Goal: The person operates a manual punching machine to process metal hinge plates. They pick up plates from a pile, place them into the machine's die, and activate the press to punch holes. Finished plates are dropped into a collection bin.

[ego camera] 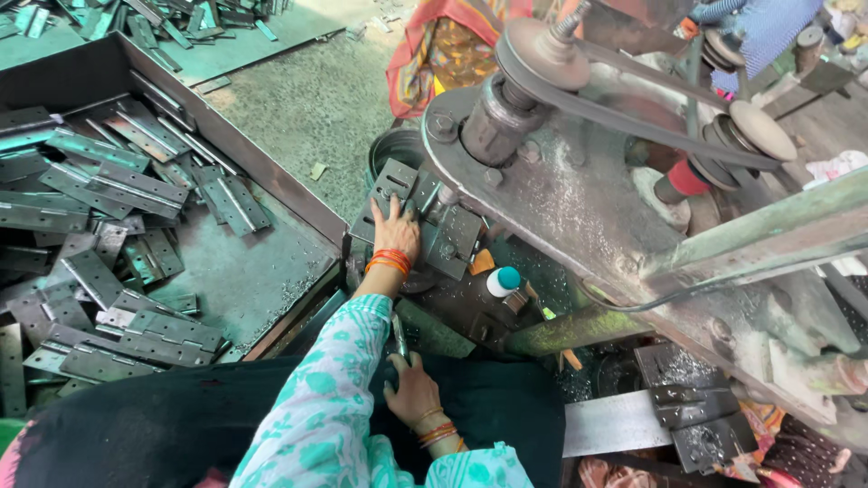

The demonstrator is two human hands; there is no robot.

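While we look down from the head camera, our left hand [395, 230] lies flat on a grey metal hinge plate [395, 183] that rests on the bed of a belt-driven machine [579, 194], the fingers held straight and close together, pressing on the plate rather than gripping it. Orange bangles [389, 261] circle that wrist, and a teal patterned sleeve [325, 398] runs back toward us. Our right hand [411, 390] sits low near our lap, its fingers curled around a slim metal piece [400, 336] that stands up out of the fist; we cannot tell just what the piece is. Just right of the left hand another hinge plate [455, 240] lies on the machine bed, and a small white bottle with a teal cap [503, 281] stands a little below it. To our left a shallow metal tray [244, 271] holds a loose heap of hinges [99, 217], with more hinges scattered beyond its far wall. A dark belt [633, 122] runs between the pulleys at the top of the machine. Black cloth [163, 425] covers our lap.
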